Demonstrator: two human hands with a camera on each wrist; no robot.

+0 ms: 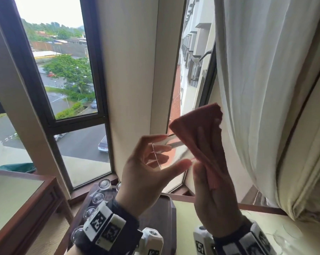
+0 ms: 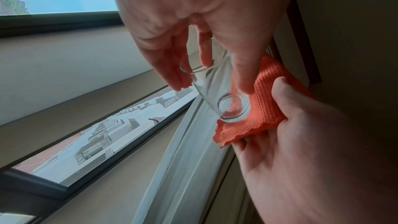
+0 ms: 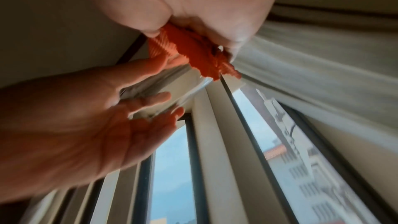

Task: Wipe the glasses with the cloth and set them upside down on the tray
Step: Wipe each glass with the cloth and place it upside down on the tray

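Note:
I hold a clear drinking glass (image 1: 171, 152) on its side, raised in front of the window. My left hand (image 1: 152, 159) grips it by thumb and fingertips near the rim (image 2: 193, 67). The glass base (image 2: 233, 108) presses into an orange-red cloth (image 1: 201, 137), which my right hand (image 1: 210, 183) pinches and holds against it. In the left wrist view the cloth (image 2: 267, 101) lies behind the base. The right wrist view shows the bunched cloth (image 3: 193, 52) in my right fingers and the blurred glass (image 3: 172, 91). Below, a dark tray (image 1: 161, 214) carries several glasses (image 1: 98, 196).
A white curtain (image 1: 262, 89) hangs at the right, close to the cloth. A window frame (image 1: 93, 70) and a pale wall pillar (image 1: 129, 70) stand ahead. A wooden table (image 1: 17, 199) sits at the left, and a pale tabletop (image 1: 266, 229) at the lower right.

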